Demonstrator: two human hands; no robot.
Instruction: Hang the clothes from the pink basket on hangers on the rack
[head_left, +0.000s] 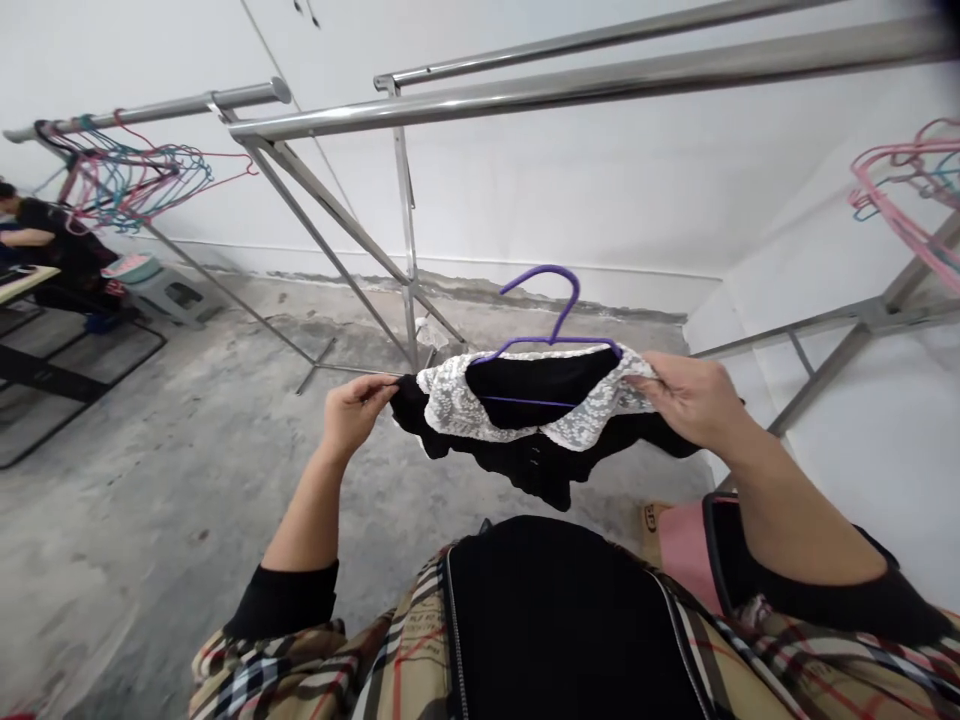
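Note:
A black garment with a white lace collar hangs on a purple hanger in front of me, below the metal rail. The hanger's hook points up and is free of the rail. My left hand pinches the black shoulder at the garment's left end. On the other side, my right hand grips the right shoulder, its fingers at the edge of the lace collar. Both hands hold the garment stretched sideways. Most of the hanger's lower frame is hidden inside the cloth.
A steel clothes rack spans the space ahead. Pink and blue hangers crowd a rail at left; more pink hangers are at far right. A person sits at a table at far left. A pink bin stands near my right side.

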